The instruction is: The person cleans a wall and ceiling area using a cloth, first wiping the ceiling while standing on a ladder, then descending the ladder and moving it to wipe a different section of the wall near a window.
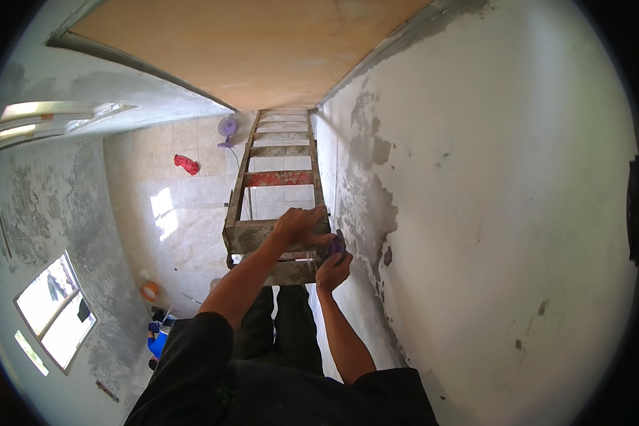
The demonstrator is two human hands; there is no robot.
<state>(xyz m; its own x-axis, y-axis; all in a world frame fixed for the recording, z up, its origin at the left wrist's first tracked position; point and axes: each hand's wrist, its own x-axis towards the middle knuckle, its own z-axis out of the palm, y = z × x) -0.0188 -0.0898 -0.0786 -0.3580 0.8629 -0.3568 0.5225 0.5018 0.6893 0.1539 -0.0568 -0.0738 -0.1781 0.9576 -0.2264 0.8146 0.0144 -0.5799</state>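
Note:
Below me is a worn wooden stepladder (280, 151) with grey-smeared rungs and one red rung (279, 178). My left hand (298, 226) lies over its top board (252, 236), fingers stretched to the right, the thumb side close to my right hand. My right hand (332, 272) is closed around a small dark purple object (336, 246) at the board's right end, beside the wall. My fingers cover part of that object, and its kind does not show. Both forearms reach in from the lower edge.
A patchy plastered wall (476, 184) rises close on the right; a tan panel (248, 50) lies ahead. On the tiled floor (192, 241) are a purple fan (227, 128), a red cloth (186, 165) and an orange round container (149, 290). A person in blue (157, 344) is at lower left.

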